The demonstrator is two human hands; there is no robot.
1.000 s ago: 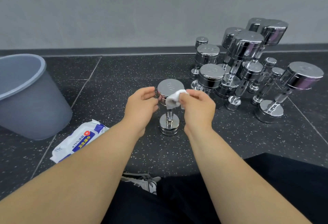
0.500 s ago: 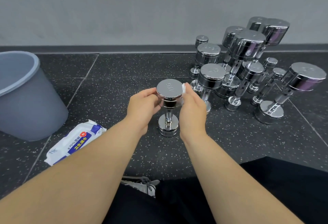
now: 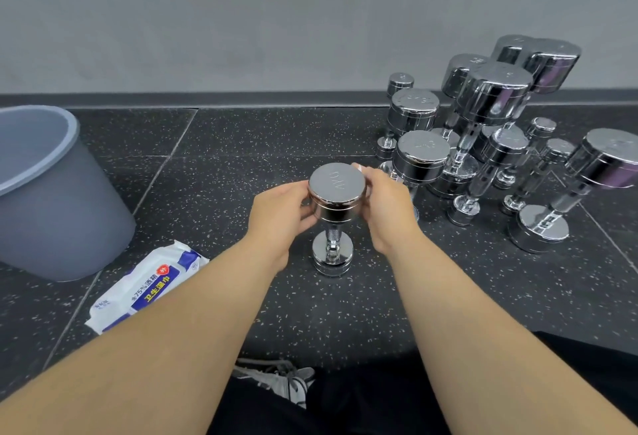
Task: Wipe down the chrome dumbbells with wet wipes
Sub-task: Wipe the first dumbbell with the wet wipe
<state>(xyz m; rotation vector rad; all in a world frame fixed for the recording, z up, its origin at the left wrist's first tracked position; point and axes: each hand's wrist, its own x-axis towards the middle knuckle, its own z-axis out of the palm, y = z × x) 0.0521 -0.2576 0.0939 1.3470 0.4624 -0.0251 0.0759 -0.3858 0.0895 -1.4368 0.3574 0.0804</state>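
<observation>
A small chrome dumbbell stands upright on the black speckled floor in front of me. My left hand grips the left side of its top head. My right hand curls round the right side of that head, pressing a white wet wipe against it; only a small corner of the wipe shows above my fingers. A pack of wet wipes lies on the floor to the lower left.
A grey plastic bin stands at the left. Several larger chrome dumbbells stand clustered at the right, close behind my right hand. A grey wall with a dark skirting runs along the back. My shoe and dark trousers lie below.
My right hand with the wipe has slid from the front of the dumbbell's top head round to its right side and back. The wipe is now almost hidden behind my fingers.
</observation>
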